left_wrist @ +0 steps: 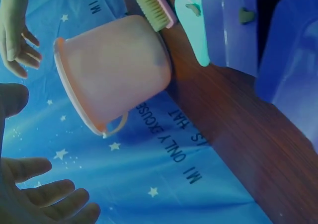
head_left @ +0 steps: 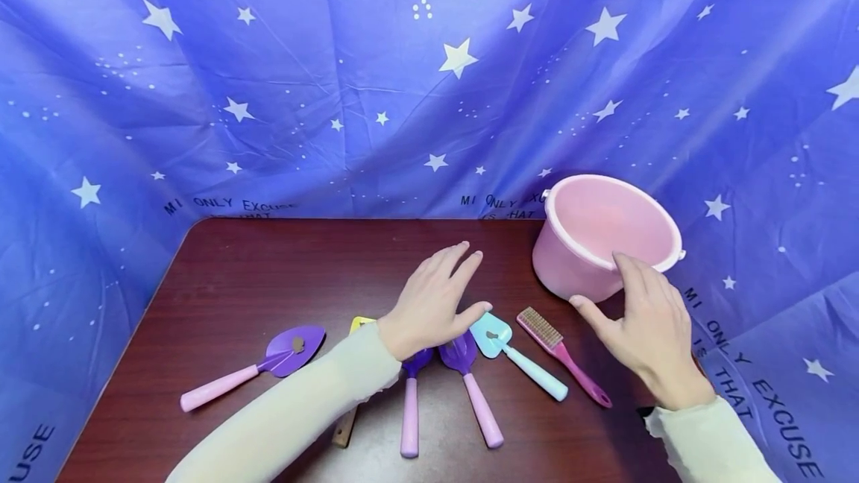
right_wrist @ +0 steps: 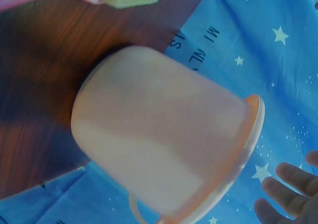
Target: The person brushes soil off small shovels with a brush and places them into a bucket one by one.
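My left hand [head_left: 432, 302] hovers above the garden tools with its fingers extended, holding nothing. Beneath it are a purple hand rake or shovel [head_left: 459, 355] with a pink handle, a second purple tool [head_left: 410, 408] partly hidden by the hand, and a light blue trowel [head_left: 493, 335]. My right hand [head_left: 647, 326], fingers spread, is in front of the pink bucket [head_left: 570, 267]; in the right wrist view the fingers [right_wrist: 288, 194] appear apart from the bucket's rim. The bucket stands upright. A pink-handled brush [head_left: 567, 360] lies bristles up between bucket and trowel.
At the left lies a purple trowel [head_left: 295, 351] with a pink handle. A yellow tool [head_left: 362, 322] with a wooden handle is mostly covered by the left sleeve. The brown table [head_left: 268, 267] meets a blue star-printed cloth [head_left: 376, 80] at the back and sides.
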`<state>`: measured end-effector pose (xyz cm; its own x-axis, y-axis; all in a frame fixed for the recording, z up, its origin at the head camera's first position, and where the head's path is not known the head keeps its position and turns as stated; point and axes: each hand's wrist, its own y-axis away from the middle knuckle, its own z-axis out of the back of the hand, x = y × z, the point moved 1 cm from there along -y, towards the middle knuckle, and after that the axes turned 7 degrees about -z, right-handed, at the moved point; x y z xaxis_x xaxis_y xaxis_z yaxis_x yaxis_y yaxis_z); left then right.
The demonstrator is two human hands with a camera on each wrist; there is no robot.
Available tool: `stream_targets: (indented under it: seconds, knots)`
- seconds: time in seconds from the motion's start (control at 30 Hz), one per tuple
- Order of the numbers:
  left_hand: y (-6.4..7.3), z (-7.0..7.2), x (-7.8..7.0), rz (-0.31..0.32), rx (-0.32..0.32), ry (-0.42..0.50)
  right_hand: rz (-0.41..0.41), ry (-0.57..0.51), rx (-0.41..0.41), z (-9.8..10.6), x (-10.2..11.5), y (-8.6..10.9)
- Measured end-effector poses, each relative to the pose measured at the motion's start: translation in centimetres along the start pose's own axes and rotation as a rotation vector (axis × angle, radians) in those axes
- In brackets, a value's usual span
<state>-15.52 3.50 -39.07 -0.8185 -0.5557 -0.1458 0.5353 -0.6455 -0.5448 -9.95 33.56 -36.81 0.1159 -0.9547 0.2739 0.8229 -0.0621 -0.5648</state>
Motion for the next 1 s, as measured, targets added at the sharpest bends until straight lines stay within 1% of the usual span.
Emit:
stream_targets:
  seconds: [0.2, 0.3, 0.4, 0.57, 0.67, 0.73, 0.9, 1.0]
  knots:
    - [-1.5, -0.4, -0.4, -0.022, 0.045, -0.01, -0.04, 0.012, 0.008, 0.6, -0.3, -0.5]
    - [-2.1, -0.6, -0.6, -0.027, 0.06, -0.017, -0.036, 0.017, -0.001, 0.6, -0.7, -0.7]
    - [-2.7, -0.8, -0.9, -0.032, 0.062, -0.018, -0.027, 0.015, -0.017, 0.8, -1.3, -1.0]
    - [-3.9, -1.2, -1.7, -0.028, 0.087, -0.012, -0.044, 0.013, -0.039, 1.3, -2.2, -1.1]
    - [-4.7, -1.6, -2.3, -0.012, 0.118, -0.003, -0.06, 0.017, -0.047, 1.7, -2.6, -1.3]
    - [-5.1, -1.9, -2.7, -0.006, 0.143, -0.005, -0.085, 0.017, -0.036, 1.9, -2.8, -1.7]
    - [-5.9, -2.5, -3.4, -0.03, 0.223, -0.05, -0.164, 0.023, 0.015, 2.7, -3.4, -2.9]
    - [-6.4, -2.7, -3.7, -0.036, 0.252, -0.056, -0.184, 0.033, 0.027, 3.2, -3.9, -3.8]
